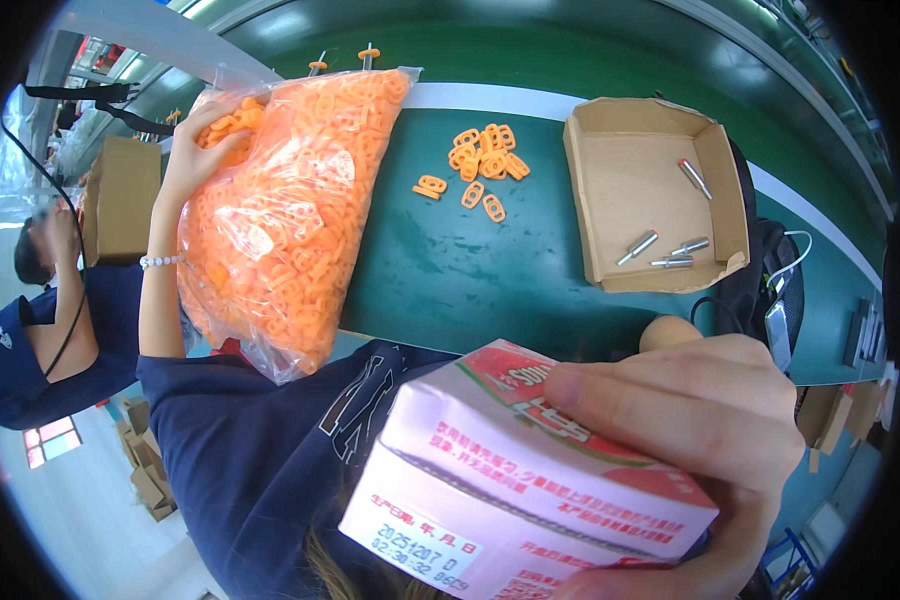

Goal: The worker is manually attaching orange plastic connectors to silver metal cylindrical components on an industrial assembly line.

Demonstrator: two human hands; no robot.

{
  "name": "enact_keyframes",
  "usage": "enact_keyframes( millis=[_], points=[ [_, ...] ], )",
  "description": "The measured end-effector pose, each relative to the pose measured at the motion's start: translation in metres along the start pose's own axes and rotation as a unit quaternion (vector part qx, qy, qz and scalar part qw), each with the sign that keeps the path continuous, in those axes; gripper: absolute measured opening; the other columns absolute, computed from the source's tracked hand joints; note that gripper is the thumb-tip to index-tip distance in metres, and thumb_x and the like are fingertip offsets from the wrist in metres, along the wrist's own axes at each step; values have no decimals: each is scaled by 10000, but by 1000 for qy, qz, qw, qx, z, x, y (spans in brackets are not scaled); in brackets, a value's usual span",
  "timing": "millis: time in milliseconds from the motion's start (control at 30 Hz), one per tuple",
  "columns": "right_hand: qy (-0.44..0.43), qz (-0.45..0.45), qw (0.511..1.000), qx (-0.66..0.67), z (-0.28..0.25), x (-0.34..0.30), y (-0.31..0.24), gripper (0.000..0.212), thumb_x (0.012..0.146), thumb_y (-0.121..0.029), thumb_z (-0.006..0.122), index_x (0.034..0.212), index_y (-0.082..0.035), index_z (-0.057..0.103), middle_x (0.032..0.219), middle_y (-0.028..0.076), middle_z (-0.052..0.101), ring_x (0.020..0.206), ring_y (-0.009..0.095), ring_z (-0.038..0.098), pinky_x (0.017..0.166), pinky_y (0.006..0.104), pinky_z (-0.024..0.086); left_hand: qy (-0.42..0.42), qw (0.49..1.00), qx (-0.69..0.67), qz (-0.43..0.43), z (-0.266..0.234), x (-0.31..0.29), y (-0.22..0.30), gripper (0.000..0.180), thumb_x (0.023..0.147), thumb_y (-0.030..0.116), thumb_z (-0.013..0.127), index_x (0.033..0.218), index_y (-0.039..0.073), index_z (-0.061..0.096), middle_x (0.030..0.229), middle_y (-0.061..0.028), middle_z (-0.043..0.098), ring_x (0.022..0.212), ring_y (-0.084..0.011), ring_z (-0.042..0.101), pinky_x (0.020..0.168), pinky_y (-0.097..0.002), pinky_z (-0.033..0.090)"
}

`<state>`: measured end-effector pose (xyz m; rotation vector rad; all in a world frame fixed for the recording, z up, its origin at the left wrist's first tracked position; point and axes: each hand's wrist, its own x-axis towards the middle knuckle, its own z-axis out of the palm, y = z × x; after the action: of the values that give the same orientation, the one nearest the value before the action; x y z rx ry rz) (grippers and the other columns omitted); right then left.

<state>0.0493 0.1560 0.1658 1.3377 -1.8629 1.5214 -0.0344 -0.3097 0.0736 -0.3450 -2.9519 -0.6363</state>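
Right hand [710, 420] clamped around a small drink carton [515, 480], held up close under the camera at the lower edge of the view, fingers [660, 395] wrapped over its slanted top; carton white to pale pink, with a red and green fruit picture on the upper face, red print down the side and a dark stamped line near the lower corner; tilted, one corner pointing down to the left

Left hand [195, 150] stretched out to the far left, fingers curled into the top of a big clear plastic bag [285, 220] stuffed with small orange plastic rings, bag lying on the near edge of the green desk [450, 270] and sagging over it toward a dark blue sleeve; white bead bracelet [160, 261] on that wrist

Further along the desk, well apart from both hands, a loose cluster of orange rings [482, 165]; to its right an open shallow cardboard tray [610, 270] with a few short metal pins [670, 255] inside

At the far left, another person in dark blue [30, 340], beside a brown cardboard box [122, 195]
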Motion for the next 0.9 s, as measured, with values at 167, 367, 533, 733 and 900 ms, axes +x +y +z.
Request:
enact_keyframes(
  millis=[167,367,533,733,900],
  points=[
    [6,9,1000,-19,5,0,-7,193,862,-357,636,956,-190,663,962,200,630,659,212,624,502,255,486,61,995,-63,37,3,0,-10,305,785,21,710,1071,-45,631,1083,-105,638,1017,-189,595,917,-285,445],
    [-6,5,1000,-28,3,0,-6,177,860,-362,640,937,-204,666,955,193,631,654,209,615,524,264,487,95,987,-127,-30,3,3,3,303,792,21,703,1070,-53,609,1061,-75,624,991,-156,591,895,-258,449],
    [-16,5,999,-40,2,1,-8,165,858,-366,643,921,-216,669,949,187,632,650,206,608,542,271,489,79,986,-136,59,13,27,32,264,798,16,691,1046,-35,618,1041,-70,629,952,-150,602,852,-252,464],
    [-9,-27,999,-38,2,-1,-1,151,851,-357,650,908,-222,690,910,190,643,607,198,610,485,248,477,-33,953,-70,292,49,56,124,332,700,86,738,1024,77,664,995,-92,628,894,-239,633,768,-308,511],
    [-2,-9,999,-39,0,-2,-7,127,840,-324,660,882,-209,694,876,201,653,579,200,619,465,240,481,-112,912,44,392,129,68,169,308,708,185,701,1013,164,665,927,-59,591,843,-251,620,632,-342,522]
  ],
)
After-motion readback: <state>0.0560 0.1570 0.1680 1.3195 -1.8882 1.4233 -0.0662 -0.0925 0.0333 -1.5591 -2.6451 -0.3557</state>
